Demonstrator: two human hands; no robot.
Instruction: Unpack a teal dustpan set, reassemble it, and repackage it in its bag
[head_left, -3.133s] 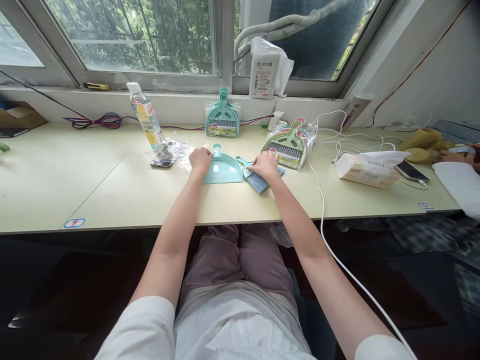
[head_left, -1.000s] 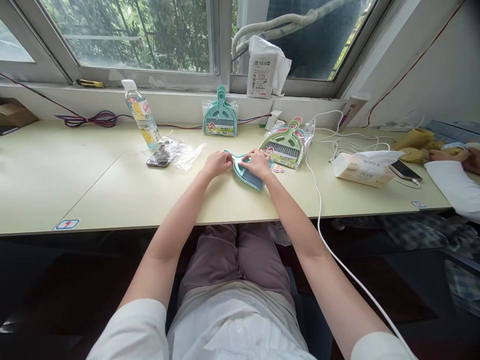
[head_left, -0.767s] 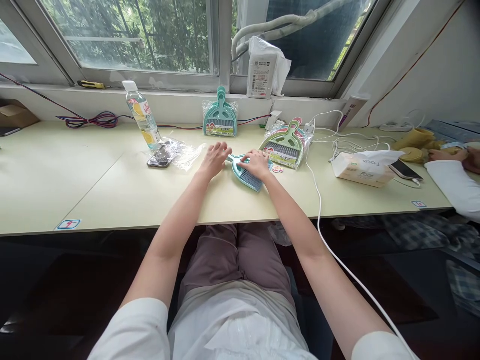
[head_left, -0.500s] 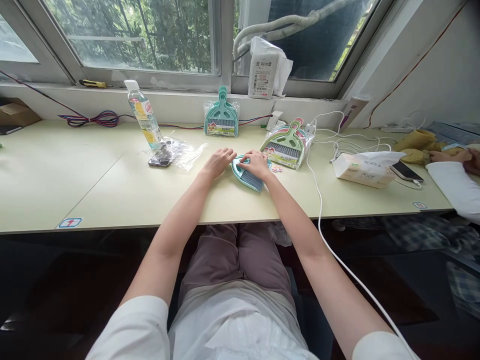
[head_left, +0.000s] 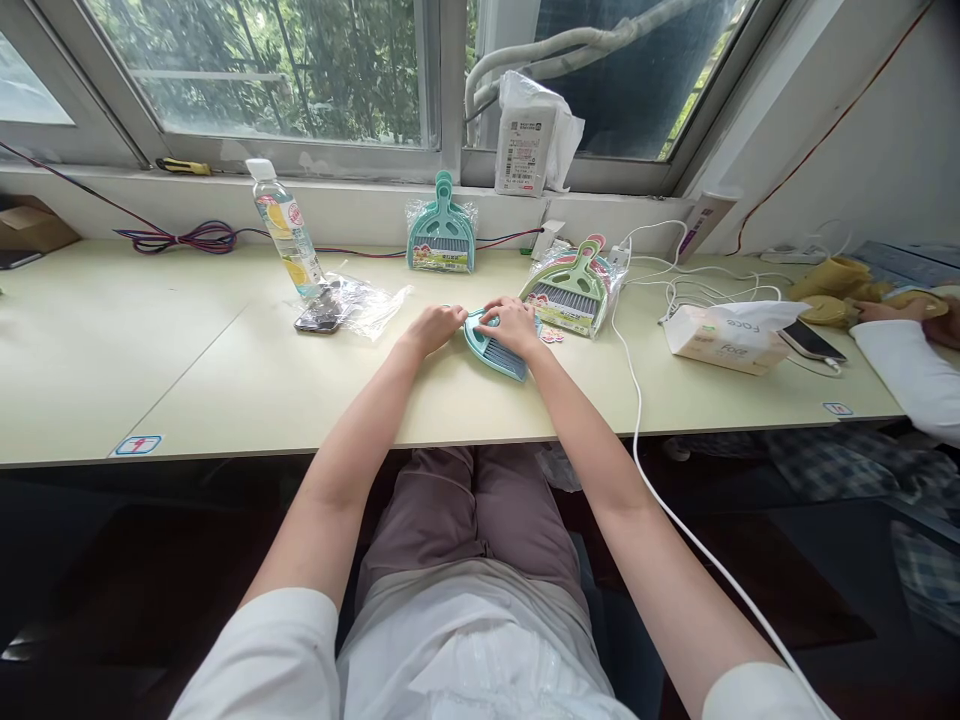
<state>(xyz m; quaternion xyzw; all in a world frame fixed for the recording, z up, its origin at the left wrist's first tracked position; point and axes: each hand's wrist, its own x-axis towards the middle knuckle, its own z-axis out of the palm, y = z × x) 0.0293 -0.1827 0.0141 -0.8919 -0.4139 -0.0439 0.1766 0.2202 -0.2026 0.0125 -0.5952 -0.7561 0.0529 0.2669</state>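
Note:
A teal dustpan with a small brush [head_left: 499,359] lies on the table in front of me, its grey bristles toward the lower right. My left hand [head_left: 436,328] is closed at the dustpan's left edge, thumb and fingers pinched together there. Across the top of the set rests my right hand [head_left: 513,326], with curled fingers and thumb gripping it; the part beneath the palm is hidden. Just right of that hand lie small pink-and-white stickers or paper pieces [head_left: 552,336]. Behind are a wrapped teal dustpan set [head_left: 442,232] and a wrapped green one [head_left: 574,288].
On the left, a drink bottle [head_left: 286,230] stands by a phone [head_left: 318,317] and crumpled clear plastic [head_left: 367,308]. To the right are a tissue pack [head_left: 724,340] and a white cable [head_left: 636,400] hanging over the table edge. Another person's sleeve [head_left: 907,370] shows far right.
My left hand's fingers have lowered and drawn closed at the dustpan's edge. My right hand stays on the set with hardly any movement.

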